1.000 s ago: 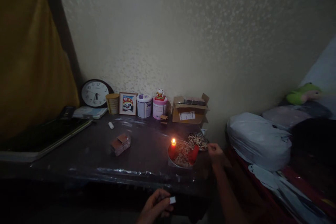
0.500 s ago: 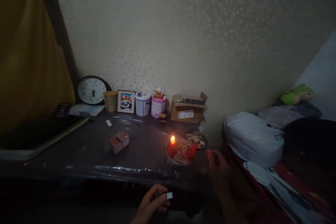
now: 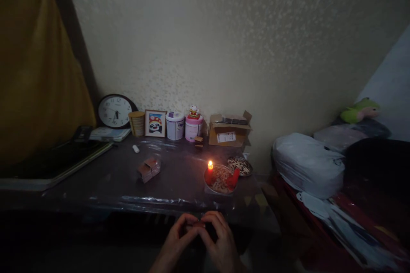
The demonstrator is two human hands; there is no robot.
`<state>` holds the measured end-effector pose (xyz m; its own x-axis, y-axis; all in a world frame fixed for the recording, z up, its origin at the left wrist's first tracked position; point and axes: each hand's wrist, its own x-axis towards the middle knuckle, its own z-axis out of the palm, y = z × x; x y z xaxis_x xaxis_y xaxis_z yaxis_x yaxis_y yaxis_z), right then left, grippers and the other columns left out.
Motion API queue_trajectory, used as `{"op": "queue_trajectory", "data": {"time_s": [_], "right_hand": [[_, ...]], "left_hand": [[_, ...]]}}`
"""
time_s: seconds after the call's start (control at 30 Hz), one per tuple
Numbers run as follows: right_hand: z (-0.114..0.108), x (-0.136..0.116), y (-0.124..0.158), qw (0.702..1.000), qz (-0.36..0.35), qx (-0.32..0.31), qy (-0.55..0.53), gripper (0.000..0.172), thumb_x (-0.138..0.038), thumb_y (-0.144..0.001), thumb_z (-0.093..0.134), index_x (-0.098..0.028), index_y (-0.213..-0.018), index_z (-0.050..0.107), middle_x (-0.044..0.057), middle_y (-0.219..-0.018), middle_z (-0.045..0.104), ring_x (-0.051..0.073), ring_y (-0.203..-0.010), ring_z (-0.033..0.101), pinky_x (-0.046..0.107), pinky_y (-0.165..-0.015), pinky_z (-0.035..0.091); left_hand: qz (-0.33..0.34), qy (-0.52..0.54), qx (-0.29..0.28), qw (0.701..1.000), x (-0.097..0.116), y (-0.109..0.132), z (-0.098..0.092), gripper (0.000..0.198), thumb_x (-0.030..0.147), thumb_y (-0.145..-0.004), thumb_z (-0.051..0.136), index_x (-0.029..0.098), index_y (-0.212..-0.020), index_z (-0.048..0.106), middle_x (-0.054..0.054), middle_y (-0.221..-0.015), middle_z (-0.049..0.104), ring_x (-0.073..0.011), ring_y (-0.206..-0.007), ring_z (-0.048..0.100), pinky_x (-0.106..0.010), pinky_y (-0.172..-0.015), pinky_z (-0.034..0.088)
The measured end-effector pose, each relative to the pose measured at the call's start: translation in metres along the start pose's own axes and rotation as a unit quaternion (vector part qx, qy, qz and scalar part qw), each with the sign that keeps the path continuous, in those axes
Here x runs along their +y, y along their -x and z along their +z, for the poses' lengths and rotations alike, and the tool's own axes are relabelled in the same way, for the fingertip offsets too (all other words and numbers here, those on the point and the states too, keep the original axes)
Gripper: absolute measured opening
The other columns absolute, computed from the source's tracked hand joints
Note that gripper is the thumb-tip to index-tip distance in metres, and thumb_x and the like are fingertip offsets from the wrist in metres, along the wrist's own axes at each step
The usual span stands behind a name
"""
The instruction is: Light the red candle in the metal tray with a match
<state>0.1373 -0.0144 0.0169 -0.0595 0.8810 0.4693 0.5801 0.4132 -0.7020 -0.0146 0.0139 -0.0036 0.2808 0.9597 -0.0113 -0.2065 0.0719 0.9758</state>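
Note:
In front of the table's edge, my left hand (image 3: 179, 239) and my right hand (image 3: 219, 239) meet at the fingertips. Both pinch a small reddish-brown matchbox (image 3: 199, 224), mostly covered by the fingers. Beyond them on the table stands a round bowl (image 3: 221, 190) filled with brownish bits. A lit red candle (image 3: 209, 175) rises upright at its left side, its flame burning. On the bowl's right side a red object (image 3: 233, 179) leans outward; its kind is unclear. Behind it lies a dish of pale matchsticks (image 3: 239, 166).
A plastic-wrapped bundle of small boxes (image 3: 149, 170) sits on the dark, plastic-covered table (image 3: 182, 179). Along the wall stand a clock (image 3: 115, 111), a picture frame (image 3: 155, 123), two tins and a cardboard box (image 3: 229, 134). White bags (image 3: 307, 166) lie at right.
My right hand has moved left from beside the bowl to join my left hand at the matchbox. The matchbox's pale end, visible before, is now hidden. The view has shifted slightly.

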Motion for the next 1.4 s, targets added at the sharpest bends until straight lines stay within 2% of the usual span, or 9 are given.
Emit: {"op": "queue_trajectory", "data": {"time_s": [0.2, 0.43, 0.57, 0.77, 0.93, 1.1, 1.27, 1.4], "right_hand": [[0.001, 0.007, -0.001, 0.998, 0.009, -0.016, -0.053, 0.005, -0.024, -0.083, 0.055, -0.021, -0.085, 0.059, 0.001, -0.086, 0.062, 0.015, -0.083, 0.06, 0.023, -0.076, 0.047], [0.001, 0.008, -0.001, 0.996, 0.029, -0.058, -0.059, 0.012, -0.031, -0.084, 0.054, -0.022, -0.09, 0.059, 0.001, -0.089, 0.064, 0.016, -0.086, 0.061, 0.024, -0.077, 0.048], [0.003, 0.015, -0.001, 0.995, 0.018, -0.081, -0.06, 0.014, -0.031, -0.083, 0.055, -0.023, -0.093, 0.059, 0.001, -0.089, 0.065, 0.017, -0.086, 0.062, 0.024, -0.077, 0.049], [0.005, 0.021, -0.002, 0.995, 0.005, -0.085, -0.052, 0.014, -0.029, -0.081, 0.058, -0.023, -0.094, 0.059, 0.001, -0.091, 0.065, 0.017, -0.086, 0.063, 0.024, -0.077, 0.05], [0.004, 0.019, -0.003, 0.995, 0.0, -0.094, -0.045, 0.013, -0.028, -0.081, 0.057, -0.023, -0.093, 0.059, 0.002, -0.092, 0.065, 0.017, -0.088, 0.063, 0.024, -0.078, 0.05], [0.004, 0.018, -0.002, 0.995, 0.001, -0.089, -0.041, 0.014, -0.029, -0.081, 0.056, -0.023, -0.093, 0.06, 0.002, -0.091, 0.066, 0.017, -0.086, 0.064, 0.025, -0.077, 0.051], [0.004, 0.021, -0.002, 0.995, -0.002, -0.093, -0.026, 0.016, -0.032, -0.081, 0.056, -0.025, -0.094, 0.06, 0.002, -0.093, 0.066, 0.018, -0.087, 0.064, 0.025, -0.077, 0.051], [0.004, 0.023, -0.002, 0.995, 0.007, -0.101, -0.021, 0.016, -0.032, -0.082, 0.055, -0.024, -0.095, 0.059, 0.002, -0.094, 0.066, 0.017, -0.089, 0.063, 0.024, -0.078, 0.051]], "left_hand": [[0.007, -0.004, 0.014, 1.0, -0.006, -0.002, 0.0, 0.031, 0.041, -0.061, 0.072, 0.018, -0.078, 0.061, 0.002, -0.071, 0.059, -0.0161, -0.07, 0.052, -0.026, -0.068, 0.039], [0.009, 0.025, -0.007, 1.0, -0.01, -0.001, -0.003, 0.03, 0.038, -0.064, 0.07, 0.019, -0.085, 0.061, 0.0, -0.075, 0.061, -0.0178, -0.074, 0.054, -0.027, -0.069, 0.038], [0.015, 0.023, 0.007, 1.0, -0.009, -0.001, -0.002, 0.032, 0.037, -0.061, 0.072, 0.018, -0.085, 0.062, 0.0, -0.072, 0.059, -0.0173, -0.072, 0.051, -0.027, -0.067, 0.037], [-0.001, 0.047, 0.013, 0.999, -0.003, 0.0, 0.004, 0.031, 0.035, -0.057, 0.07, 0.019, -0.081, 0.059, 0.003, -0.066, 0.05, -0.0152, -0.067, 0.046, -0.025, -0.062, 0.033], [0.007, 0.036, 0.001, 0.999, 0.0, 0.002, 0.005, 0.025, 0.025, -0.06, 0.064, 0.019, -0.083, 0.057, 0.003, -0.069, 0.05, -0.0157, -0.07, 0.046, -0.026, -0.065, 0.034], [0.009, 0.011, 0.012, 1.0, 0.006, 0.005, 0.006, 0.023, 0.021, -0.06, 0.06, 0.019, -0.083, 0.057, 0.003, -0.068, 0.05, -0.0157, -0.07, 0.046, -0.026, -0.065, 0.034], [0.005, 0.001, 0.016, 1.0, 0.017, 0.008, 0.01, 0.022, 0.021, -0.059, 0.06, 0.019, -0.081, 0.057, 0.002, -0.07, 0.051, -0.0165, -0.071, 0.047, -0.026, -0.067, 0.035], [0.005, 0.005, 0.014, 1.0, 0.017, 0.008, 0.01, 0.021, 0.022, -0.061, 0.06, 0.018, -0.081, 0.058, 0.0, -0.072, 0.053, -0.018, -0.073, 0.049, -0.028, -0.069, 0.035]]}}
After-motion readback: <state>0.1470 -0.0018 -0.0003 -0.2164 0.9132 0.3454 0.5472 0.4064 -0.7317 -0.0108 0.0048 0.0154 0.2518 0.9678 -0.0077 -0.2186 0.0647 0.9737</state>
